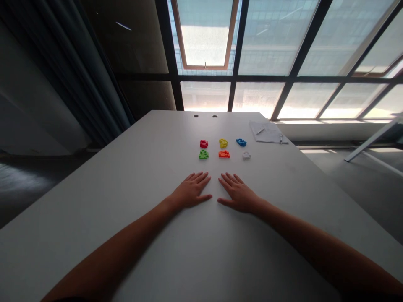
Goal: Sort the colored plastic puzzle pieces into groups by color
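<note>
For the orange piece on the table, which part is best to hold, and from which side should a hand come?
Probably from above and from the near side: the orange piece lies flat on the table, nearest the right hand. Pinch its left and right edges; gaps separate it from the green piece and white piece.

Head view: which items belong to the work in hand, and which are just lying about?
In hand: left hand and right hand flat on the table, nearest the green piece, orange piece, white piece, red piece, yellow piece, blue piece.
Lying about: paper, pen.
</note>
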The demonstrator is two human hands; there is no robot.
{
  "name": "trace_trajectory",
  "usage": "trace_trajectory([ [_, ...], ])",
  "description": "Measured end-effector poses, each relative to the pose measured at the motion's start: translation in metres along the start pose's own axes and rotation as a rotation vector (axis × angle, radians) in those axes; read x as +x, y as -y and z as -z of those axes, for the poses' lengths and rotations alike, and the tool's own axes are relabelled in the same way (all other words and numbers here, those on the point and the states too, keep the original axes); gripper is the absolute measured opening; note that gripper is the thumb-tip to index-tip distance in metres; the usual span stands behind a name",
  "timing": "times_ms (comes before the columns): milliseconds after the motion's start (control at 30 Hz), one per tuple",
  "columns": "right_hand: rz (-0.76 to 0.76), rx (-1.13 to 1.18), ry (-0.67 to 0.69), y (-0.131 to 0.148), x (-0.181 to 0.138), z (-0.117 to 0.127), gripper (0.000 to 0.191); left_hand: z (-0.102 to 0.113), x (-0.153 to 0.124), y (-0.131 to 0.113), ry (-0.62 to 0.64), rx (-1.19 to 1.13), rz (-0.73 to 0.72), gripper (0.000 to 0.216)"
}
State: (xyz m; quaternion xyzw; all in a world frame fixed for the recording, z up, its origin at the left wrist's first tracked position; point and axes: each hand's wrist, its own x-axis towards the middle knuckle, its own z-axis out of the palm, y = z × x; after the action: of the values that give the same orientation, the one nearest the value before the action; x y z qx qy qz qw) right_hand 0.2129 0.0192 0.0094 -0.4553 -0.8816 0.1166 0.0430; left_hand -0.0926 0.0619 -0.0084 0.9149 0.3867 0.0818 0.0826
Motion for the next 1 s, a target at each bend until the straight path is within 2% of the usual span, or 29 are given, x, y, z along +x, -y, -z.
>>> trace_trajectory([
  [1000, 0.007, 0.013, -0.017, 0.0007, -0.002, -0.0041, 0.102, -0.0026, -0.0007, 0.0007, -0.026, -0.004, -0.007, 0.093],
])
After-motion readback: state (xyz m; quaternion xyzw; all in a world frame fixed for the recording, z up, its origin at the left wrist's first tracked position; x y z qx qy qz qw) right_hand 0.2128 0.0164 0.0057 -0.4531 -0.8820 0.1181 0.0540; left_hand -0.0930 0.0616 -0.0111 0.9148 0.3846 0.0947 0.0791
